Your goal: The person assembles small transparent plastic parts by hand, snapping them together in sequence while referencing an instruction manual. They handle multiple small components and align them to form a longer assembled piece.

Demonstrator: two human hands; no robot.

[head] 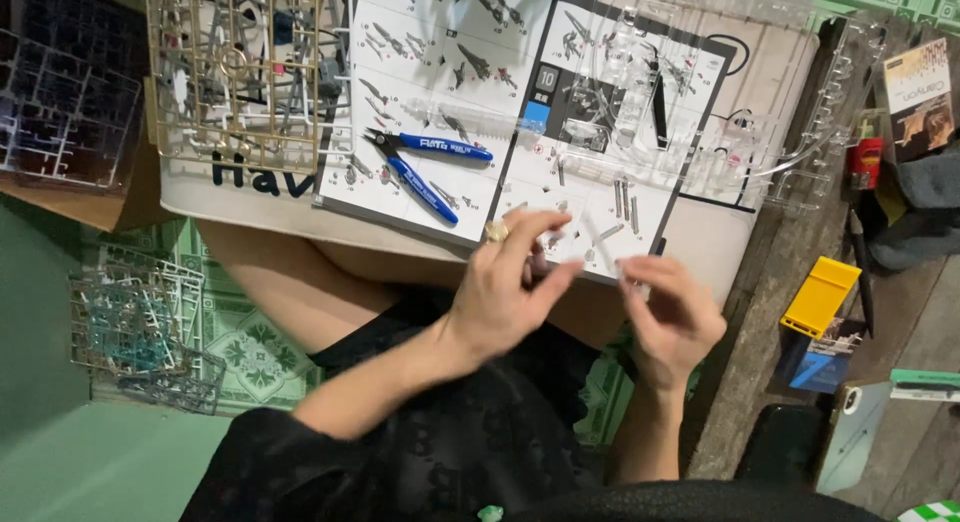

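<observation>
1. Between the two hands, a thin pale plastic stick [597, 234] is blurred; it seems to be pinched at one end by the right hand [672, 317], while the left hand [510, 282] has loose fingers, and I cannot tell whether they touch it.
2. Beyond the grip lies a glossy paper instruction sheet [520, 92] with small grey rods [626, 200].
3. Left of the grip, blue-handled nippers [425, 167] lie flat beside a gold lattice sprue frame [235, 77].
</observation>
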